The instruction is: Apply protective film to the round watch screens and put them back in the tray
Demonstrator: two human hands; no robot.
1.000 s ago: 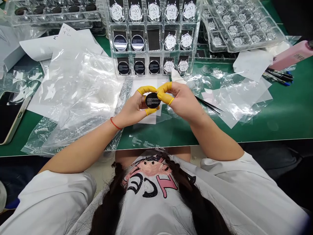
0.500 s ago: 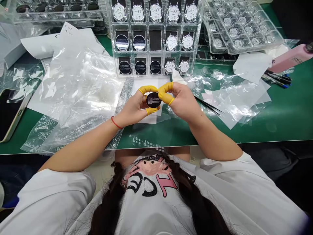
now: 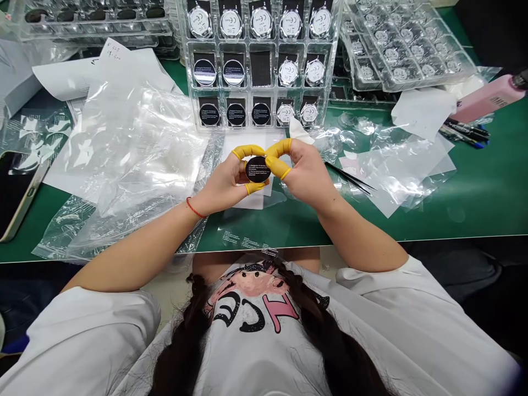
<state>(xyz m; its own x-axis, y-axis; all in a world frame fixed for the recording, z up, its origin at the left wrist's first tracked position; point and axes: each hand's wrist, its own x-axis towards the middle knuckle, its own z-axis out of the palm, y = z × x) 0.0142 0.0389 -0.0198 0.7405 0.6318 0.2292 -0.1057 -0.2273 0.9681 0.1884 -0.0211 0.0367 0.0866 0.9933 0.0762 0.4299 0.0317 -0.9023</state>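
Observation:
My left hand, with yellow finger cots on some fingers, grips a round watch by its rim. A black film with white printed lines covers the watch's face, which is turned up toward me. At the watch's upper right edge, my right hand has thumb and forefinger, also in yellow cots, closed together. Whether a thin edge of film lies between those fingertips is too small to make out. Behind both hands a clear tray holds watches in compartments, some showing black printed faces, others silver backs. One middle compartment shows only its black lining.
Black tweezers lie to the right. Plastic bags and paper cover the left side, beside a phone. Stacked trays, pens and a pink bottle are at right. Printed film strips lie near the front edge.
My right thumb has shifted slightly off the printed face toward the watch's edge. My left hand keeps its hold, and the whole view has drifted slightly.

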